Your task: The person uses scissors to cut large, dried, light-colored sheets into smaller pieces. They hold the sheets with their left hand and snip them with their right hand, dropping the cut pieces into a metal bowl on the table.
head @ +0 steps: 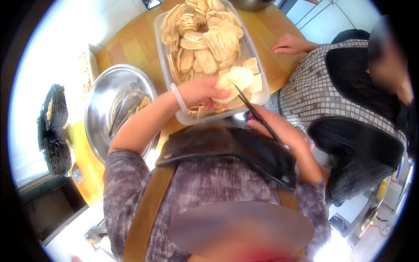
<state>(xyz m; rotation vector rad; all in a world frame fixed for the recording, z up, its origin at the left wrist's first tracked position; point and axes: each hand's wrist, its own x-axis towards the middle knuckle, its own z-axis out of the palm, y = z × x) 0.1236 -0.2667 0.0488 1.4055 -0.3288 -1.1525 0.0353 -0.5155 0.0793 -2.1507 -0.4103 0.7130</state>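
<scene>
My left hand [199,93], a white bangle on its wrist, pinches a pale oval slice of dried food [240,78] between thumb and fingers. In my right hand [278,126] is a slim dark pointed tool [253,109]; its exact kind is unclear. The tool's tip meets the slice, or lies just over it. Both hands are at the near end of a translucent plastic tub [159,42]. Stacks of similar dried slices [224,39] fill its far part, and squarish pieces [254,83] lie at the near right corner.
A steel bowl [98,88] left of the tub holds food pieces and a dark utensil. Black racks [57,144] stand farther left. Another person in a checked garment [294,85] is close at my right, their hand [288,44] by the wooden table [131,42].
</scene>
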